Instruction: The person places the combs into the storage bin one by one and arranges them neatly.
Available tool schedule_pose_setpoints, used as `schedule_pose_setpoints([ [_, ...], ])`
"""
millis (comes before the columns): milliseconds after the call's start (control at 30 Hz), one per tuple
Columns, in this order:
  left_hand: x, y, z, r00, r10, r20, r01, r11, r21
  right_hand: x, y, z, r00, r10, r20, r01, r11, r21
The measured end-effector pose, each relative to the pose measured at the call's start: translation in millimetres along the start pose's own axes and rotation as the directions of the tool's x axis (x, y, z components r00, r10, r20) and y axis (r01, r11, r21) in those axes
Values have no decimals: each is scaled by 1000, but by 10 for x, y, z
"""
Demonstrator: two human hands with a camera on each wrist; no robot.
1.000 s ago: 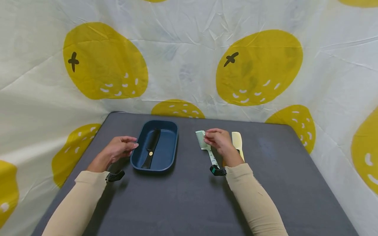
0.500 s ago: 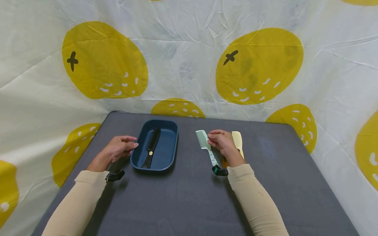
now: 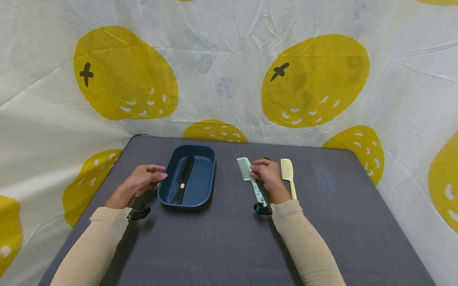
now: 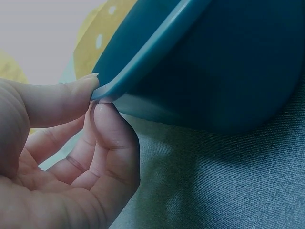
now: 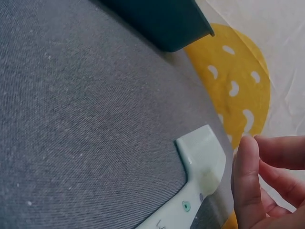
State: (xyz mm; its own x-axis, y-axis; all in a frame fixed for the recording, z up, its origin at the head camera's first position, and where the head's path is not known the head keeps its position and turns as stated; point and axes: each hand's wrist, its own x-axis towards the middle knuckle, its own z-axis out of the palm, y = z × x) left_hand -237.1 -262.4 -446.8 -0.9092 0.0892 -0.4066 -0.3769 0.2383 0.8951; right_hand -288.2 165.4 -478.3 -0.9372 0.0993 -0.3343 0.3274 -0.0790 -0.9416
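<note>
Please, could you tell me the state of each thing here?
Blue tray: open side up, rim pinched by left hand.
Black comb: lying inside the tray.
Mint comb: lying on table, not held.
Cream comb: lying flat, untouched.
Orange-brown item: mostly hidden by right hand; state unclear.

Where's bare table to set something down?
Grey table is bare between blue tray and mint comb, right of the cream comb, and between the sleeves. Crowded: between those combs, where right hand partly covers an orange item; tray's left side, pinched by left hand.
</note>
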Motion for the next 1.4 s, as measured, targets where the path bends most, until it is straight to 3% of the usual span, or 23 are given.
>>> schedule_pose_setpoints([
  [367,6,-9,-14,1000,2,16,-2,1000,-27,-120,36,-39,1000,-17,9,18,992,-128],
  [733,-4,1,-25,1000,7,17,-7,1000,-10,-169,84,-21,998,-51,-40,44,987,-152],
  [1133,10,-4,-7,1000,18,14,-18,1000,1,-156,150,-8,983,-124,-134,70,933,-352],
  [1400,-5,-7,12,1000,19,12,-19,1000,-3,-163,191,-8,978,-158,-137,85,898,-432],
])
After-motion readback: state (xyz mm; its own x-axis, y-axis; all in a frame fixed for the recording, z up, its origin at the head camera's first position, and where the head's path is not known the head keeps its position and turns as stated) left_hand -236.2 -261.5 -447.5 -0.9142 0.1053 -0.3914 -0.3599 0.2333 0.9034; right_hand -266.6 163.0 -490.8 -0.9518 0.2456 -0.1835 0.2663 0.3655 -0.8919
